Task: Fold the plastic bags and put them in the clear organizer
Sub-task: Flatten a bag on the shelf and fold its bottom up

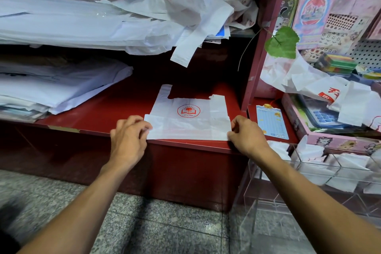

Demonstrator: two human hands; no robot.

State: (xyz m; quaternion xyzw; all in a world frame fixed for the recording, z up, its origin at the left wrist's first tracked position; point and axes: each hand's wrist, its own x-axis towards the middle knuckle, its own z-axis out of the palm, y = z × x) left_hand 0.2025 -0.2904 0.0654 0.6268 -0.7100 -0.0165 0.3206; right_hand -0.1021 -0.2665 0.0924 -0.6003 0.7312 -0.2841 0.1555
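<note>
The job looks partly done, I would say. The organizer (309, 171) at the near right already holds several folded white bags in its compartments, while a loose heap of bags (195, 6) waits on the upper shelf and more spill at the far right. One bag (189, 117) is in work now: it lies flat at the near edge of the red shelf (123, 105), its bottom strip turned up in a first fold, handles pointing away. The left hand (128, 136) pinches the fold's left end with curled fingers; the right hand (246, 134) pinches its right end. The bag is thin, white and creased, with a red book emblem.
</note>
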